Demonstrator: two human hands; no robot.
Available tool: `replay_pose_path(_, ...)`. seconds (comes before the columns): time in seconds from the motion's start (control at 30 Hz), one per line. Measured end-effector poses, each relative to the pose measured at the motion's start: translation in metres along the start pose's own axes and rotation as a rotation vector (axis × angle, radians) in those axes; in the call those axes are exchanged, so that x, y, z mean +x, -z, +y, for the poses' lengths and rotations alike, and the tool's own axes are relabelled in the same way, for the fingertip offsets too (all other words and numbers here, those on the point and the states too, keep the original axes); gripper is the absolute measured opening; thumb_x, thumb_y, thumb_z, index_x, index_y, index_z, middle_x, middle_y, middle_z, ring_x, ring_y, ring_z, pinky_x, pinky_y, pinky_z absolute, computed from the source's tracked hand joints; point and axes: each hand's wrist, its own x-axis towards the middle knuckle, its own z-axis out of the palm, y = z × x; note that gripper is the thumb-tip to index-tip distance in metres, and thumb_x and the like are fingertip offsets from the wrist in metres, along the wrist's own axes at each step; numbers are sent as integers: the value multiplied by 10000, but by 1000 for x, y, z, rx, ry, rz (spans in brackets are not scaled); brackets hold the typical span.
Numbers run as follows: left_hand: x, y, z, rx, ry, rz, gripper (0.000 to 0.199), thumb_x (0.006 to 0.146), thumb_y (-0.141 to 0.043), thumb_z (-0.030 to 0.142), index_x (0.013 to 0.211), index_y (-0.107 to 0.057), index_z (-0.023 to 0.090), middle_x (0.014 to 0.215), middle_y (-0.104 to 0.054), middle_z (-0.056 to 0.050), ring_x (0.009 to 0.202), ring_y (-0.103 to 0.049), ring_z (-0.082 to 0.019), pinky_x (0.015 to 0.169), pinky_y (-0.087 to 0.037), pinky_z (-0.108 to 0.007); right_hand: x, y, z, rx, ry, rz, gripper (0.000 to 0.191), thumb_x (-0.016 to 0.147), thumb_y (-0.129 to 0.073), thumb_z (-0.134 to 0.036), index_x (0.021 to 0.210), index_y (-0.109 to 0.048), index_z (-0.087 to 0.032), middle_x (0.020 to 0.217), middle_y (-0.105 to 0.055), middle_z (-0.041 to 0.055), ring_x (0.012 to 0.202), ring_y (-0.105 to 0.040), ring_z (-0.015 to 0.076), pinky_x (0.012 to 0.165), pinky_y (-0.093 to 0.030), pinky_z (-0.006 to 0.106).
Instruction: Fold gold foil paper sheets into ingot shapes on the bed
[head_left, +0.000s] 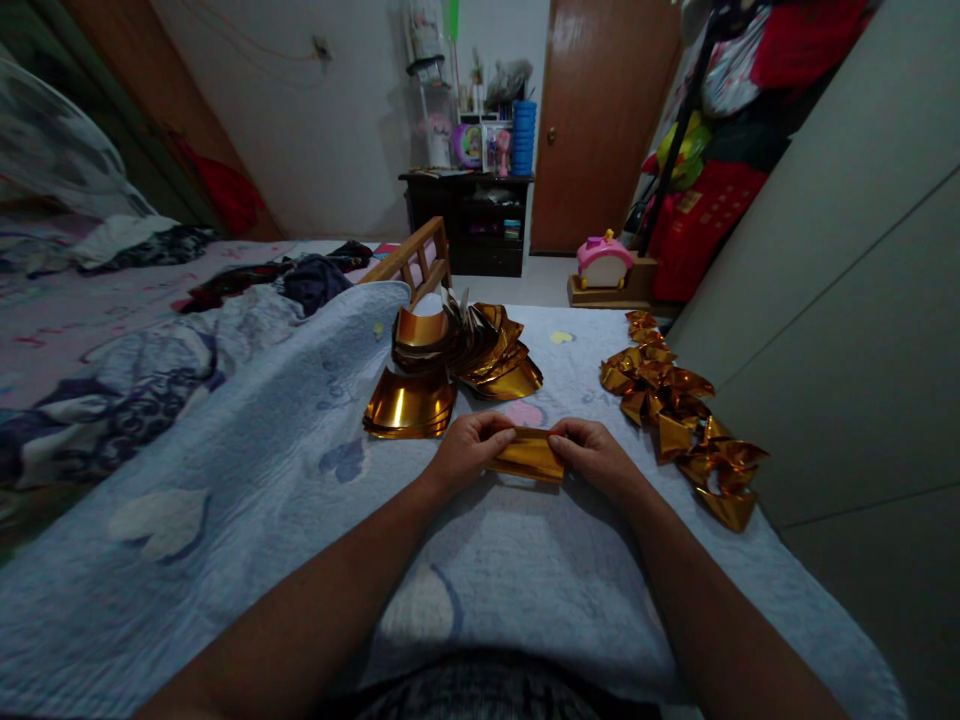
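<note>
A shiny gold sheet (529, 456), bent along its top edge, is stretched level between my two hands just above the blue bedcover. My left hand (471, 450) pinches its left end, thumb on the near side. At the right end my right hand (590, 452) grips the same sheet between thumb and fingers. Beyond my left hand lies a stack of flat, curved gold sheets (410, 402). More gold sheets (499, 355) are fanned out beside it. On the right, several folded gold pieces (660, 390) form a long heap.
The blue bedcover (525, 590) spreads under everything. A wooden rail (420, 250) stands behind the stacks. Crumpled clothes (300, 285) lie at the left, near a white fan (60, 140). A pale cabinet (847, 270) borders the right side. A pink toy (604, 262) sits past the far edge.
</note>
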Motion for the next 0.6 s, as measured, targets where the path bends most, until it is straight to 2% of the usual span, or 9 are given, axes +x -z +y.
replay_pose_path(0.6, 0, 2, -4, 47, -24, 4, 238, 813, -667, 372, 841, -725, 143, 757, -668, -21, 688, -567, -137, 630, -411, -236, -1, -1, -3, 20, -27, -7, 279, 772, -621, -453, 726, -614, -178, 589, -476, -44, 510, -391, 96, 483, -285, 236)
